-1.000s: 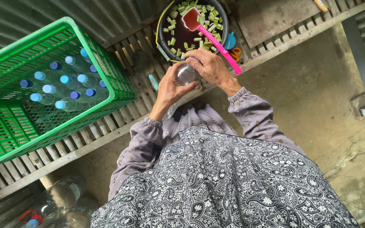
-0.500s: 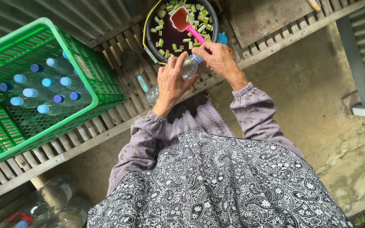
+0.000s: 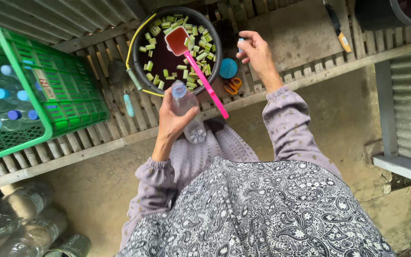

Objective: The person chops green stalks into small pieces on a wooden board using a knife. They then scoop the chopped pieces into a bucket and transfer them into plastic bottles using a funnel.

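Bottle, clear plastic and uncapped, gripped round its middle by the left hand, just off the near edge of the slatted wooden platform and in front of the black bucket. Long axis tilted, mouth up and away toward the bucket, base down toward the lap; seemingly empty, though hard to tell through the clear wall.

Head view only. Right hand raised over the platform beside the bucket's right rim, fingers pinched on a small blue cap. Pink-handled ladle resting in the bucket, scoop in the dark red liquid among floating green pieces, handle leaning out over the near rim, nearly touching the bottle. Blue lid and orange scissors lying on the slats between bucket and right wrist. Green crate of blue-capped bottles at the platform's left end; more clear bottles on the ground below.

Possible trouble, as a judgement: bottle held at a slant with an open mouth, so likely to spill if filled or jostled; ladle handle so close that a knock from the bottle could tip it out of the bucket; small cap held only by fingertips, easy to drop through the gaps between slats.
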